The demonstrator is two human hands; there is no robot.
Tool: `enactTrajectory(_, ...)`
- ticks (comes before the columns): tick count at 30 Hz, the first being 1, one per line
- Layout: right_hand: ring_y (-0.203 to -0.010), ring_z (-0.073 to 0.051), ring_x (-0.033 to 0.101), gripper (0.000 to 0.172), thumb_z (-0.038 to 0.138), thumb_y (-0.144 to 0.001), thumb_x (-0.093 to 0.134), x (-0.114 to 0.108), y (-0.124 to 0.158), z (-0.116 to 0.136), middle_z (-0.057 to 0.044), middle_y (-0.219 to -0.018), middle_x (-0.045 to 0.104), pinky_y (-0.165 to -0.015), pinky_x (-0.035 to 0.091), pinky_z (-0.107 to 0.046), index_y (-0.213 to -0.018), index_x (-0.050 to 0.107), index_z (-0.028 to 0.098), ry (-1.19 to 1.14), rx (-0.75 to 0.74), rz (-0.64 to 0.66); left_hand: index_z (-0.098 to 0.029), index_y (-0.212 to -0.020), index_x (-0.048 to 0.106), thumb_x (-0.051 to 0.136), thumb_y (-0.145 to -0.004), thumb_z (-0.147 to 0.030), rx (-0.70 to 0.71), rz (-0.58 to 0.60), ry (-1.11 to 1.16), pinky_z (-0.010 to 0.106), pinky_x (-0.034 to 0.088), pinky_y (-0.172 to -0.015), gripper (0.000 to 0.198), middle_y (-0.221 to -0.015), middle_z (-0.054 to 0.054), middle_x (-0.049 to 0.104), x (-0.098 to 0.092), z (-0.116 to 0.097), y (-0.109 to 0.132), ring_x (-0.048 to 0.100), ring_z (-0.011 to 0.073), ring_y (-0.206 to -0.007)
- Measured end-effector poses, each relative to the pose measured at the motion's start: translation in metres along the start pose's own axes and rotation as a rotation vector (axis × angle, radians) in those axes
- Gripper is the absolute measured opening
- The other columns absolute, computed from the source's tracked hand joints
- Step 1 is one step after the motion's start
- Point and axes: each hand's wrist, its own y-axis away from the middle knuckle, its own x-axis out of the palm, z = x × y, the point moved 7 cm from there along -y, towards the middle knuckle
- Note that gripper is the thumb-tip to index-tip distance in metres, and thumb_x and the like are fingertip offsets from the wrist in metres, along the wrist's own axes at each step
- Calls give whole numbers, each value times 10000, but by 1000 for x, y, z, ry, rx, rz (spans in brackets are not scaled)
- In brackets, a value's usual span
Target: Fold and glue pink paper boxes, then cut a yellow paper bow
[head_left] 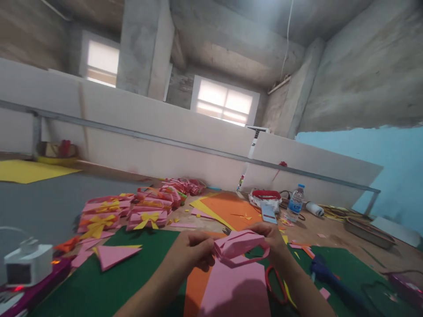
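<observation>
Between my two hands is a small pink paper bag (243, 246) with a paper strip handle looping out at its right. My left hand (196, 251) pinches the bag's left end between thumb and fingers. At the right end, my right hand (266, 235) grips the bag, its fingertips partly hidden behind the paper. Directly below lies a pink paper sheet (236, 290) over an orange sheet (194, 290), both on a green mat (142, 255). Red-handled scissors (276, 286) rest beside my right forearm, and a dark blue glue gun (333, 275) lies farther right.
Several pink paper bags with yellow bows (148, 215) are piled at the back left. Orange paper (231, 209), a phone (269, 213) and a water bottle (295, 202) stand or lie behind my hands. A white charger (28, 264) sits on a purple power strip (56, 275) at left.
</observation>
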Motion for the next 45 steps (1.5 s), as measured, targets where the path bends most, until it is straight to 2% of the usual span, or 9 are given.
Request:
enactTrajectory(6, -586, -170, 635, 227, 260, -534, 798, 5, 1, 0, -69, -681, 715, -537, 490, -230, -728, 745, 154, 8, 55, 59, -153, -482, 636, 512, -597, -274, 5, -46, -148, 222, 360, -445, 208, -405, -15, 541, -3, -4, 1, 490, 113, -425)
enactTrajectory(11, -699, -201, 659, 273, 272, -578, 789, 20, 6, 17, -88, -799, 724, -623, 513, -256, -824, 740, 166, 190, -119, 195, -163, -424, 564, 464, -624, -250, -8, -130, -237, 211, 302, -412, 240, -387, -24, 523, -10, -1, 1, 457, 103, -401)
enactTrajectory(15, -641, -198, 645, 227, 314, -617, 764, 16, 5, 20, -89, -722, 712, -565, 496, -250, -762, 729, 142, 314, -170, 185, -151, -430, 574, 459, -637, -241, -87, -47, -195, 204, 330, -409, 254, -412, -7, 554, -5, 3, -2, 482, 101, -410)
enactTrajectory(19, -658, -196, 634, 264, 334, -594, 785, 7, 4, 18, -84, -735, 707, -564, 484, -244, -766, 722, 144, 279, -96, 166, -143, -623, 679, 560, -655, -306, -98, 130, -104, 209, 422, -492, 204, -580, 1, 635, 5, 2, 1, 557, 109, -532)
enactTrajectory(26, -686, -191, 639, 364, 395, -593, 789, 12, 6, 3, -99, -809, 706, -597, 490, -247, -838, 716, 136, 161, 18, 255, -127, -625, 706, 655, -604, -287, -179, 263, -47, 197, 418, -518, 169, -572, 10, 633, 5, 10, 4, 538, 81, -512)
enactTrajectory(30, -741, -200, 636, 457, 424, -613, 776, 16, 9, -1, -114, -875, 693, -624, 491, -256, -956, 693, 134, 88, 20, 331, -118, -581, 695, 662, -531, -267, -270, 226, -85, 206, 419, -481, 161, -510, 12, 632, 3, 18, 4, 551, 90, -456)
enactTrajectory(35, -612, -145, 600, 442, 375, -604, 791, 13, 8, 1, -72, -745, 673, -525, 459, -209, -949, 685, 119, 134, 14, 322, -115, -478, 624, 633, -557, -278, -276, 187, -162, 237, 448, -465, 182, -431, 23, 615, 6, 18, 4, 562, 114, -410)
enactTrajectory(40, -618, -160, 634, 372, 348, -650, 754, 20, 10, 12, -72, -766, 674, -531, 500, -229, -939, 685, 124, 229, 35, 356, -167, -820, 612, 568, -611, -283, -214, 180, -91, 248, 470, -481, 243, -511, -21, 658, 8, 13, 5, 610, 132, -457)
enactTrajectory(45, -568, -160, 654, 410, 300, -645, 747, 31, 15, 16, -55, -752, 663, -506, 539, -253, -1001, 654, 119, 122, 116, 391, -158, -608, 558, 558, -563, -202, -248, 166, -66, 218, 431, -436, 63, -498, 22, 666, 3, 15, 3, 603, 133, -433)
